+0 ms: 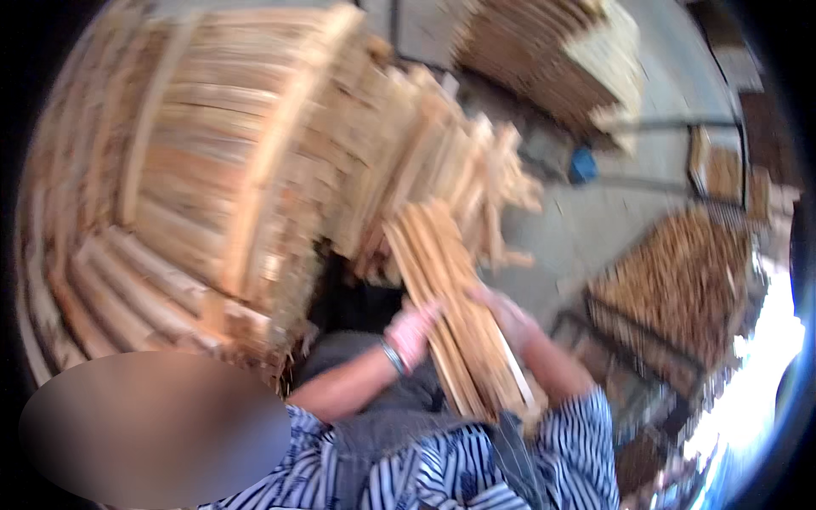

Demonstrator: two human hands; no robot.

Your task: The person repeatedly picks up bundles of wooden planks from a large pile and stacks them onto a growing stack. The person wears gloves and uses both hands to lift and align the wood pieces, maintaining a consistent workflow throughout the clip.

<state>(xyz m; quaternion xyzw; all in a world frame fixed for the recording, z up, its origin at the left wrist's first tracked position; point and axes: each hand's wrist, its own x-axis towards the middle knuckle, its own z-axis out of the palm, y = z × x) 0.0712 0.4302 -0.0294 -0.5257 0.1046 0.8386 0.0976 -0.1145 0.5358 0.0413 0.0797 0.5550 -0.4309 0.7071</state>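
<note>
Between my two gloved hands I hold a bundle of long wooden boards (pixel 455 297), lengthwise in front of my body. My left hand (pixel 414 334), in a pinkish glove with a band at the wrist, grips the bundle's left side. Against its right side my right hand (pixel 508 319) is closed, also gloved and blurred by motion. The far ends of the boards reach toward a loose pile of wooden boards (pixel 442 144), and their near ends lie close to my apron. The fingers under the bundle are hidden.
Tall stacked timber (pixel 204 161) with upright battens fills the left. Another wood stack (pixel 544 51) stands at the far back, near a blue object (pixel 583 166) on the grey floor (pixel 561 229). To the right, a metal-framed crate (pixel 646 340) holds many wood pieces.
</note>
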